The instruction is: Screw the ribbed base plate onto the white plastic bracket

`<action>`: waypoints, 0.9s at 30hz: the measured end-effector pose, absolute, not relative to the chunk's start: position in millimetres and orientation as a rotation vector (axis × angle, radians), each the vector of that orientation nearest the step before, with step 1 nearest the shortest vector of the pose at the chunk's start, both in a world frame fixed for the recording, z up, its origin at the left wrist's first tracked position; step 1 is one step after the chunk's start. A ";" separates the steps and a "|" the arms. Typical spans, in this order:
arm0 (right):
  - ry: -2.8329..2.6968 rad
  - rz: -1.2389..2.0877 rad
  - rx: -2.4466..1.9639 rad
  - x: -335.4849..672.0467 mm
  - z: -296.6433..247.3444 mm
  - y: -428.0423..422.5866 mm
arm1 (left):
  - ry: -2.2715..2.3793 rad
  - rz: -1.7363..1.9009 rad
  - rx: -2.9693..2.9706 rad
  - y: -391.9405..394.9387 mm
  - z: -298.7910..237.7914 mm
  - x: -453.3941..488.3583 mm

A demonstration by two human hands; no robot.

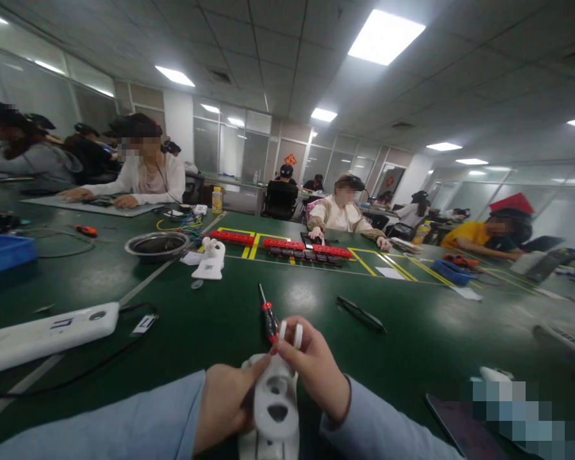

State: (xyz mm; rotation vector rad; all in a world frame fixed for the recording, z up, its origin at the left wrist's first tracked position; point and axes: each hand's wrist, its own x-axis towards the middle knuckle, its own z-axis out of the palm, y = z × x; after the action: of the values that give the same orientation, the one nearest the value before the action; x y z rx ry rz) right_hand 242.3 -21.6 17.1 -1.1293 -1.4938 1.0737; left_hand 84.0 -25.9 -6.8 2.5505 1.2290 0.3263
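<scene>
White plastic housing (275, 404), held upright at the near edge of the bench (412, 332). Left hand (224, 404) clenched around its left side; right hand (317, 372) pinching its top end, fingers (287, 348) closed on two small white round pieces there. Just beyond, flat on the bench: red-handled screwdriver (269, 314). Farther right, black tweezers (361, 314). Toward the left edge, white power strip (43, 336) with black cable; behind it, metal bowl (157, 245) and blue bin (4, 253).
</scene>
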 end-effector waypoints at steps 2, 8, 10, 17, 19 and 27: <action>-1.422 1.141 -1.040 237.5 14.5 -30.0 | 1.216 0.202 2.587 -22.6 -11.3 78.0; -1.381 1.272 -1.111 246.5 8.0 -20.0 | 1.138 0.067 2.614 -18.3 -9.1 70.8; -1.434 1.220 -1.093 248.2 11.0 -21.0 | 1.115 0.059 2.598 -19.0 -4.6 71.5; -1.999 0.740 -1.093 250.4 23.7 -33.6 | 1.053 0.063 2.584 -18.6 -0.1 70.2; -2.152 0.571 -1.044 251.0 24.4 -37.1 | 1.008 0.085 2.612 -17.5 -0.9 68.8; -2.173 0.557 -0.835 260.9 52.1 -36.4 | 1.045 0.111 2.605 -15.6 -3.2 68.0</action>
State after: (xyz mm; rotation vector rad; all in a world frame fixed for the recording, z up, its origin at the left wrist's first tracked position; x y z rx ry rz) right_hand 260.9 -36.4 52.1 -0.8354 -2.1730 0.5575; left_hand 68.0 -15.6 -3.2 2.6053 1.0449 0.1114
